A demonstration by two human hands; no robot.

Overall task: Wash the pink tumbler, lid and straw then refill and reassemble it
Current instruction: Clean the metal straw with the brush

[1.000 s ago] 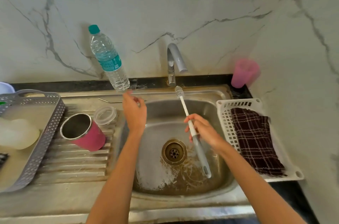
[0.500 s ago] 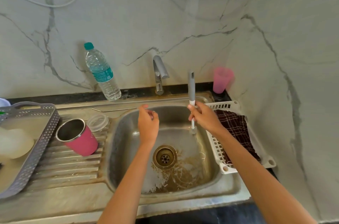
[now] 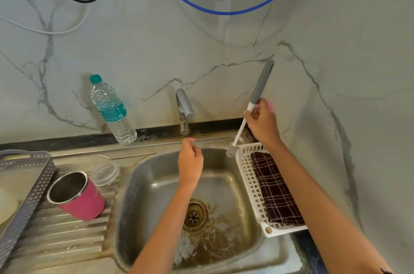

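Nearest, the sink (image 3: 134,211) shows foamy residue around its drain (image 3: 194,215), and no water can be seen running. To its left, on the ribbed steel surface, the pink tumbler (image 3: 78,197) sits tilted with its open mouth up and left; it looks empty. The clear lid (image 3: 106,172) lies just behind it and the metal straw (image 3: 127,155) farther back along the sink's rim, all three apart from one another. The left hand (image 3: 190,165) hovers over the basin, fingers loosely curled and holding nothing. The right hand (image 3: 261,121), farther back, grips a long brush (image 3: 240,130) by its shaft, bristles down beside the white basket (image 3: 246,168). A capped water bottle (image 3: 112,110) stands by the wall, left of the tap (image 3: 183,110). The scrubbing appears finished or nearly so, though cleanliness cannot be confirmed; refilling, presumably from the bottle, and fitting lid and straw remain.
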